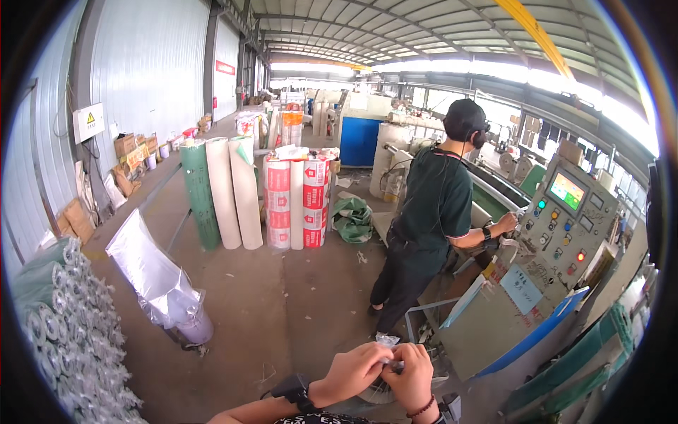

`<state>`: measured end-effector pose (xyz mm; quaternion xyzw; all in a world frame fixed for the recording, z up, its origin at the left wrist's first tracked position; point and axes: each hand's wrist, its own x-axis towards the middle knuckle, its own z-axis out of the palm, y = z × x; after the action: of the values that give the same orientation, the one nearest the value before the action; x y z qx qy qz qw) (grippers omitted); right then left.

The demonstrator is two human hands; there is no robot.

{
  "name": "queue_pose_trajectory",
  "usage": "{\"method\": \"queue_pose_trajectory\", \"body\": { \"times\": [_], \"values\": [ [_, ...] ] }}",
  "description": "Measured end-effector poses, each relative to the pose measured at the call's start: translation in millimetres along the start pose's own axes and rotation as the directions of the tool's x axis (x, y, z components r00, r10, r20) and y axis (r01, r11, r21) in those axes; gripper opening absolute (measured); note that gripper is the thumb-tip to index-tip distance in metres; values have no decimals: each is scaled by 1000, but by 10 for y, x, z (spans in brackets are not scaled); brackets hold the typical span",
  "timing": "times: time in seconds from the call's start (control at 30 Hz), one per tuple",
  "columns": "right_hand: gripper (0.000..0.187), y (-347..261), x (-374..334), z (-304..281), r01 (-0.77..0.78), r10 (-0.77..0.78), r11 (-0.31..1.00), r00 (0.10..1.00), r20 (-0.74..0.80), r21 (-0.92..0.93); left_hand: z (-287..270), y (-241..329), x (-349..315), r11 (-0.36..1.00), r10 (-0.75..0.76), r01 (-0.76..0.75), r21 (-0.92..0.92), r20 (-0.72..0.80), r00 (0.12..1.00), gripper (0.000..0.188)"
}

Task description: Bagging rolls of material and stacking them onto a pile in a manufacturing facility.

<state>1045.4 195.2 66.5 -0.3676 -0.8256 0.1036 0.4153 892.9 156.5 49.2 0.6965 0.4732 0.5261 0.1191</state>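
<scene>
Down near the lower edge, both hands meet in front of the person's body, fingertips bent inward and pinching a small, crinkled piece of clear plastic [387,340]. The left hand [353,373] comes in from the left, a black wristband [296,393] on its wrist; the right hand [411,372] faces it, a dark beaded bracelet [422,408] below. The plastic shows between and just beyond the fingers, which hide the rest of it, so its full shape cannot be told.

Just ahead, a co-worker in a dark green T-shirt [434,194] and black cap [465,119] stands turned away, one arm reaching to the edge of a grey control cabinet [540,244]. Its face carries a lit screen [567,191], rows of buttons, a glowing red one [581,255] among them, and a pale blue sheet [521,288].

Across the brown floor [282,318], a green roll [200,194] stands upright beside pale rolls [223,192] and red-and-white wrapped rolls [315,205]. A crumpled green sheet [352,219] lies to their right. Nearer, at left, a silvery sheet [145,247] leans up from a lilac bucket [195,326], near a pile of plastic-wrapped rolls [67,339].
</scene>
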Motion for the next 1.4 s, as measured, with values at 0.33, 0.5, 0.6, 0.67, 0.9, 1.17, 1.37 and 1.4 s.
{"method": "queue_pose_trajectory", "body": {
  "times": [0.33, 0.5, 0.6, 0.67, 0.9, 1.17, 1.37, 1.4],
  "values": [
    [19, -33, -52, -181, 87, -89, 994, 996, -27, -65, 198, -6, 43, 998, 48, -42, -48, 132, 990, 24],
    [19, 78, -128, -41, 78, -80, 997, 996, -48, -24, 138, 178, -121, 985, 168, -161, 66, -116, 979, 20],
    [14, 75, -64, 36, 70, -73, 983, 997, 17, 168, 160, 155, -158, 996, 72, -61, 58, -211, 975, 27],
    [12, 51, -34, 101, -12, 6, 957, 1000, 21, 289, 115, 110, -144, 998, 54, -47, 34, -268, 962, 28],
    [10, 10, 162, 60, -299, 28, 670, 924, 380, 679, -172, 13, -252, 981, 17, -54, -186, -200, 980, 31],
    [9, -182, 285, -88, -455, -152, 592, 748, 647, 665, -271, -6, -276, 986, -45, 20, -166, -148, 988, 26],
    [28, -121, 111, 24, -487, -50, 457, 821, 568, 744, -293, -78, -202, 996, -81, 87, 35, -157, 984, 16],
    [37, -132, 176, 53, -446, -55, 700, 745, 665, 558, -416, -94, -276, 979, -198, 202, 12, -145, 969, 16]
  ]
}}
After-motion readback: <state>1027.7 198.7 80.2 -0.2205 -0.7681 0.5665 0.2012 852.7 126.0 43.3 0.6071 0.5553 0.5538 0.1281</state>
